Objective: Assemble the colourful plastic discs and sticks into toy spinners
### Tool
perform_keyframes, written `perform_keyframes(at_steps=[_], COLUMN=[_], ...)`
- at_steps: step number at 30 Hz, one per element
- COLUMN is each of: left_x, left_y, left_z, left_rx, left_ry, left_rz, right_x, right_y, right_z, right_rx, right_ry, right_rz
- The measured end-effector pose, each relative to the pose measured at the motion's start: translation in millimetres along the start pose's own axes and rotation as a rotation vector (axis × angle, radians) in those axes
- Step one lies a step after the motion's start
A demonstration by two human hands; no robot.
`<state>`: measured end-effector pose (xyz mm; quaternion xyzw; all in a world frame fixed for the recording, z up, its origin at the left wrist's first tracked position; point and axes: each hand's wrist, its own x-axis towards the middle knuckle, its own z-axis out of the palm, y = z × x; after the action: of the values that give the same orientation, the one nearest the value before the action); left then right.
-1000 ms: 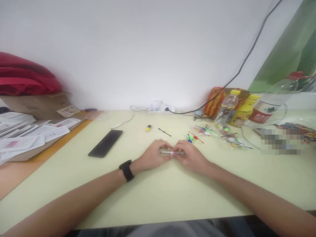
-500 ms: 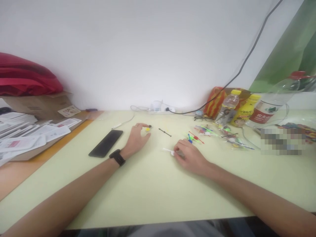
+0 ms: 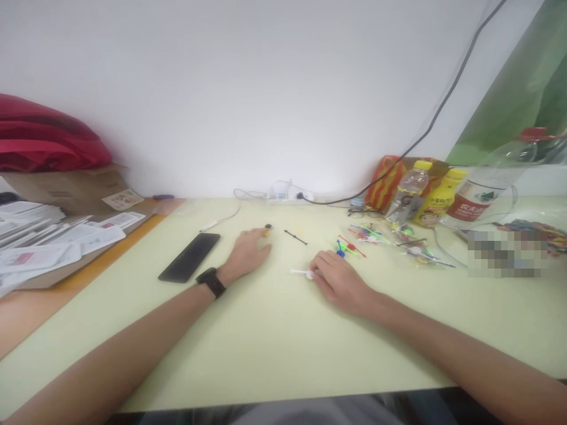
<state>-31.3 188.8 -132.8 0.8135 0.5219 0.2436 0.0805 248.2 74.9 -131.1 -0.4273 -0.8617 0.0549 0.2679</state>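
Observation:
My left hand (image 3: 246, 255) rests palm down, its thumb apart from the outstretched fingers. The fingertips reach a small yellow disc (image 3: 266, 233), mostly covered now, and a small black disc (image 3: 268, 226) lies just beyond it. My right hand (image 3: 339, 282) pinches a white plastic spinner arrow (image 3: 300, 272) low over the table or on it; its shaft points left and its round middle is partly behind the fingers. Between the hands and farther back lies a black spinner arrow (image 3: 296, 237). Blue (image 3: 340, 250) and red (image 3: 353, 246) spinner arrows lie just beyond my right hand.
Left of my left hand is a black phone (image 3: 189, 257). Bagged coloured arrows (image 3: 419, 252) lie to the right, before a yellow bottle (image 3: 439, 199) and a large clear bottle (image 3: 476, 203). A power strip (image 3: 290, 193) sits by the wall; paper packets (image 3: 39, 254) fill the left.
My left hand's fingers have come down over the yellow disc, which showed between finger and thumb before. My right hand has barely shifted, still holding the white spinner arrow.

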Motion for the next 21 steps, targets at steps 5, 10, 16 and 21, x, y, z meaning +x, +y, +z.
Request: perform_keyframes(at_steps=[5,10,16,21], left_x=[-0.1,-0.5,-0.7,-1.0], left_y=[1.6,2.8,4.8,5.1], left_z=[0.1,0.0,0.5,0.5], left_rx=[0.029,0.028,0.017,0.015], left_ry=[0.004,0.001,-0.002,-0.004], left_rz=[0.005,0.012,0.041,0.045], right_x=[0.9,4.0,9.4,12.4], right_y=[-5.9,0.9,38.2,60.5], right_z=[-3.6,-6.0,-10.6,-7.6], right_rx=[-0.002,-0.011,-0.118,-0.169], right_ry=[0.036,0.107,0.194,0.168], right_rz=[0.01,0.049,0.199,0.239])
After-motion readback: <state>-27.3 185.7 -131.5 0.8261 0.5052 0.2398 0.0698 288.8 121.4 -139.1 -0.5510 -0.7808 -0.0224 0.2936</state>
